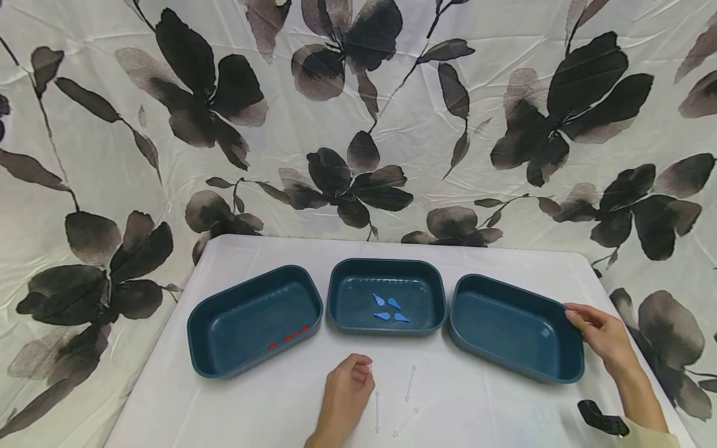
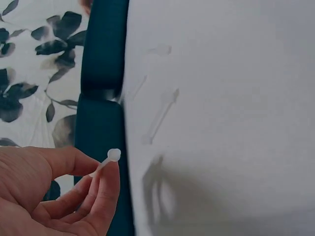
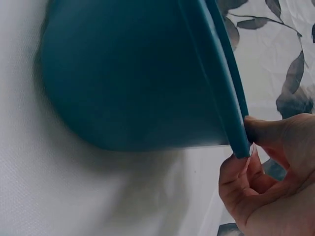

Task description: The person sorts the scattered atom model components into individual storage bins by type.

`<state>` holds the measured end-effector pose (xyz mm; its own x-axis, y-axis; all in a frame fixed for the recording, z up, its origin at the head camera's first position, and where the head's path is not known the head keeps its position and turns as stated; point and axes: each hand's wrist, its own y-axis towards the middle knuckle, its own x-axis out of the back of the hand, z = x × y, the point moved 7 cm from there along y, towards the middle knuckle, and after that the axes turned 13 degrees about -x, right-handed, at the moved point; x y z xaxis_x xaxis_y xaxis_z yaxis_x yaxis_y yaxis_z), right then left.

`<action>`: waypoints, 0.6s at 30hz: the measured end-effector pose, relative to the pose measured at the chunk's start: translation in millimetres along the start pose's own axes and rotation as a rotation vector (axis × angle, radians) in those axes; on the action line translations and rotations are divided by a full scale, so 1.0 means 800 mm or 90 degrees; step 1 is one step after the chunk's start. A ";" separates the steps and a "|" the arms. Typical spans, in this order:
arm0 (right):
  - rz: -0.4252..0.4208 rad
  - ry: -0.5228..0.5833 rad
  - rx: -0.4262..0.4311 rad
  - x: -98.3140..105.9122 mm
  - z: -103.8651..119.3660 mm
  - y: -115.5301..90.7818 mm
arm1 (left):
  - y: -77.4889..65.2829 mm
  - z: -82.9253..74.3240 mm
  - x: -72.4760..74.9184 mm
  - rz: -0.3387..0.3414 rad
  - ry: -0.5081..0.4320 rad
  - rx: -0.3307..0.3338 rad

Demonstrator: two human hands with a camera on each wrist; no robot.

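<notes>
My left hand [image 1: 347, 392] is over the front of the table, just before the middle bin. Between its thumb and fingers it pinches a thin white stick [image 2: 113, 155] with a rounded end, clearest in the left wrist view. On the cloth beside it lie three similar translucent sticks [image 1: 411, 382]. At the far right, my right hand [image 1: 607, 342] grips the rim of the right-hand teal bin [image 1: 504, 323]. Its thumb is on one side of the rim and the fingers on the other, as the right wrist view shows.
The middle teal bin [image 1: 347, 292] contains several blue drop-shaped pieces [image 1: 382, 316]. Several small red pieces [image 1: 288, 338] show along the near wall of the left teal bin [image 1: 235, 323]. A white cloth [image 1: 476, 410] covers the table; behind it hangs a floral curtain [image 1: 437, 137].
</notes>
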<state>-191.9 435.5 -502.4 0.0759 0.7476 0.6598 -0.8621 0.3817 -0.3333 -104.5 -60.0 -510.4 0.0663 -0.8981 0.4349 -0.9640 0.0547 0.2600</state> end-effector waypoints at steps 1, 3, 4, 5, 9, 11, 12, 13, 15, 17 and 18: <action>-0.001 0.001 -0.002 0.000 0.000 0.000 | 0.003 -0.002 0.000 0.002 -0.009 -0.001; -0.004 0.000 -0.006 0.001 0.001 0.000 | 0.009 -0.005 -0.001 0.005 -0.023 -0.006; -0.005 -0.002 -0.007 0.001 0.001 -0.001 | 0.012 -0.006 -0.002 0.005 -0.031 -0.009; -0.006 -0.002 -0.009 0.001 0.000 -0.001 | 0.015 -0.008 -0.002 0.007 -0.038 -0.013; -0.008 0.000 -0.016 0.001 -0.001 0.000 | 0.025 -0.011 -0.005 0.014 -0.052 -0.027; -0.007 0.003 -0.019 0.001 -0.001 0.001 | 0.030 -0.013 -0.006 0.018 -0.054 -0.035; -0.006 0.004 -0.019 0.001 -0.001 0.001 | 0.033 -0.014 -0.006 0.021 -0.056 -0.038; -0.005 0.004 -0.020 0.001 -0.001 0.001 | 0.035 -0.015 -0.007 0.024 -0.058 -0.041; -0.003 0.005 -0.021 0.001 -0.001 0.001 | 0.040 -0.018 -0.008 0.030 -0.063 -0.048; -0.004 0.003 -0.021 0.001 -0.001 0.001 | 0.045 -0.022 -0.010 0.039 -0.068 -0.049; -0.004 0.005 -0.022 0.001 -0.001 0.001 | 0.047 -0.023 -0.011 0.043 -0.070 -0.049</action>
<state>-192.1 437.2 -502.6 0.0847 0.7491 0.6570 -0.8442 0.4042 -0.3521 -136.5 -41.8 -488.4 -0.0309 -0.9333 0.3579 -0.9427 0.1462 0.3000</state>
